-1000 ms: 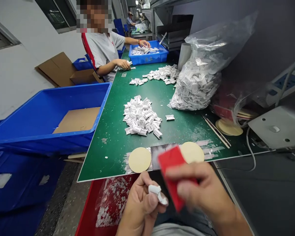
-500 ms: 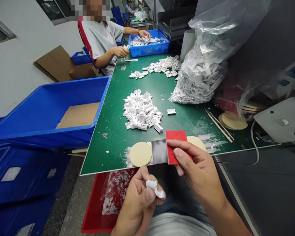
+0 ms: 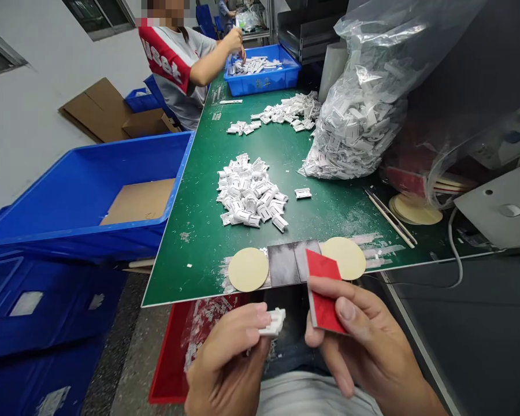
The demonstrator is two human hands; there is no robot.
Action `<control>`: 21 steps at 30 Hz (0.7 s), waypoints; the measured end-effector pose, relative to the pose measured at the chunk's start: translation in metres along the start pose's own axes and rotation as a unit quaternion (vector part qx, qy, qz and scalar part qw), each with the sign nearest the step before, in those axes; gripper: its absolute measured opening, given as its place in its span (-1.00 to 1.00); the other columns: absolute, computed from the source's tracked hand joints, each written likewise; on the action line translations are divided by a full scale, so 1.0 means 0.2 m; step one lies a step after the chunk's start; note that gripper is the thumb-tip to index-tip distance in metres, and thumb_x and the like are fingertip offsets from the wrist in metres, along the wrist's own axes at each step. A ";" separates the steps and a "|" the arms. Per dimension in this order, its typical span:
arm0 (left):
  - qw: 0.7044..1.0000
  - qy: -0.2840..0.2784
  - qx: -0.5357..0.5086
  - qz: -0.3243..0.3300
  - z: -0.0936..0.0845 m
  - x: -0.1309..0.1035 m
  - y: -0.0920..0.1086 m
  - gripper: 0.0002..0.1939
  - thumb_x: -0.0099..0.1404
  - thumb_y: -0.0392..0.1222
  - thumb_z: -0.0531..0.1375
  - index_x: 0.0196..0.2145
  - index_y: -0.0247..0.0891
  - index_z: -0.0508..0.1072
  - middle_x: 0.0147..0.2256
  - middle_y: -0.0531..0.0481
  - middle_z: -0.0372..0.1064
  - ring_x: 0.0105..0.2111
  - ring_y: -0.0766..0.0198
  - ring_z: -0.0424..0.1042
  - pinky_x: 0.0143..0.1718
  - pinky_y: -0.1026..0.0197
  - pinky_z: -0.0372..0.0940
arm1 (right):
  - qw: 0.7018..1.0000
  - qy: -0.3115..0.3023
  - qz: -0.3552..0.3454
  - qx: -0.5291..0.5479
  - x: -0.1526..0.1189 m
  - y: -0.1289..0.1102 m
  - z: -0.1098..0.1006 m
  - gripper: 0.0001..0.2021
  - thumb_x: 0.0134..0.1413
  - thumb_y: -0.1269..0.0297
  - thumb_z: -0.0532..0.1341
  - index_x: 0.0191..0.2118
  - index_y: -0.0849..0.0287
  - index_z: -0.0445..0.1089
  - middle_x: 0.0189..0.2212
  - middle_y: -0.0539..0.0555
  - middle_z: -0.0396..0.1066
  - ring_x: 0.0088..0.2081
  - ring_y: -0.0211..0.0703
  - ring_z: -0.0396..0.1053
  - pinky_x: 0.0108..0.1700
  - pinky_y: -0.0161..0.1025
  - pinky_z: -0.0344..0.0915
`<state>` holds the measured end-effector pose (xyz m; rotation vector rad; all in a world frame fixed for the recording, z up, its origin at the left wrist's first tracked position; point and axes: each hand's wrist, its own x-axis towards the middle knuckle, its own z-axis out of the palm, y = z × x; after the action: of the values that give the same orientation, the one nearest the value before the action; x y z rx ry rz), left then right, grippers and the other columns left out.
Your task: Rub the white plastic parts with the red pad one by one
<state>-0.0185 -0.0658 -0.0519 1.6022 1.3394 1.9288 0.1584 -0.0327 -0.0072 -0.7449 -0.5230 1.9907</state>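
Just past the table's front edge, my left hand (image 3: pixel 229 352) pinches a small white plastic part (image 3: pixel 274 322) between thumb and fingers. My right hand (image 3: pixel 364 341) grips a flat red square pad (image 3: pixel 323 268) with a grey edge, tilted and apart from the white part. Beyond both hands, dark grey square sheets (image 3: pixel 282 264) lie at the table edge between two pale yellow discs, a left disc (image 3: pixel 248 270) and a right disc (image 3: pixel 349 258). A heap of white plastic parts (image 3: pixel 249 193) sits farther in, with one loose part (image 3: pixel 303 193) to its right.
A big clear bag of white parts (image 3: pixel 355 133) stands on the green table (image 3: pixel 190 242). Thin sticks (image 3: pixel 390 218) lie at right. A blue bin (image 3: pixel 34 231) is at left, a red bin (image 3: pixel 169 370) below. Across the table, a co-worker (image 3: pixel 199 63) reaches over a blue tray (image 3: pixel 264 86).
The red pad has moved from over the grey sheets toward me and tilted. My left hand has turned, so the white part now points right. The co-worker's arm has lifted over the blue tray.
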 end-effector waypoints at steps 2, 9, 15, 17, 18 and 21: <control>1.000 -0.009 0.013 0.000 0.00 -0.01 0.00 -0.67 0.12 -0.48 0.42 -0.20 -0.14 0.58 -0.23 0.02 0.70 -0.20 0.03 0.69 -0.15 -0.01 0.61 | 0.997 -0.052 0.032 -0.043 -0.01 -0.01 -0.01 -0.72 0.21 0.02 0.40 0.01 -0.15 0.65 -0.46 -0.01 0.66 -0.75 -0.48 0.26 -0.65 -0.51 0.10; 0.998 0.052 0.003 -0.039 0.06 0.00 0.03 -0.62 0.08 -0.53 0.43 -0.21 -0.15 0.61 -0.32 0.12 0.70 -0.33 0.16 0.69 -0.27 0.18 0.62 | 0.946 -0.220 0.072 -0.228 0.00 -0.03 -0.05 -0.57 0.04 -0.11 0.45 -0.16 0.16 0.73 -0.58 0.06 0.59 -0.54 -0.15 0.52 -0.46 -0.32 0.42; 0.997 0.032 -0.015 -0.065 0.05 0.00 0.04 -0.67 0.10 -0.53 0.42 -0.28 -0.12 0.65 -0.33 0.13 0.69 -0.31 0.19 0.69 -0.22 0.17 0.61 | 0.945 0.136 -0.179 -0.237 0.09 -0.03 -0.04 -0.77 0.23 0.20 0.40 -0.01 -0.04 0.66 -0.50 -0.06 0.65 -0.41 -0.28 0.58 -0.29 -0.43 0.48; 0.997 0.033 -0.032 -0.062 0.06 0.00 0.03 -0.71 0.10 -0.49 0.44 -0.30 -0.12 0.64 -0.36 0.15 0.68 -0.35 0.18 0.68 -0.27 0.16 0.62 | 0.953 0.046 -0.133 -0.269 0.09 -0.02 -0.01 -0.77 0.21 0.20 0.41 -0.03 0.02 0.68 -0.51 -0.01 0.65 -0.50 -0.22 0.56 -0.41 -0.37 0.49; 0.997 0.029 -0.035 -0.062 0.06 0.00 0.03 -0.71 0.09 -0.48 0.45 -0.30 -0.12 0.64 -0.36 0.14 0.68 -0.35 0.18 0.68 -0.28 0.16 0.62 | 0.944 0.043 -0.135 -0.298 0.10 -0.02 0.00 -0.77 0.19 0.23 0.41 -0.05 0.06 0.69 -0.47 0.02 0.67 -0.50 -0.20 0.56 -0.42 -0.34 0.49; 0.998 0.033 -0.027 -0.055 0.07 0.00 0.03 -0.72 0.08 -0.47 0.46 -0.31 -0.14 0.63 -0.35 0.14 0.69 -0.36 0.20 0.68 -0.25 0.16 0.62 | 0.887 0.145 -0.235 -0.370 0.11 -0.01 0.04 -0.77 0.18 0.30 0.39 -0.04 0.05 0.68 -0.31 0.04 0.71 -0.41 -0.17 0.59 -0.32 -0.31 0.52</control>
<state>-0.0042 -0.0629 -0.0477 1.4200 1.3585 1.9510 0.1456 -0.0132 -0.0066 -1.2145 -1.1817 1.1687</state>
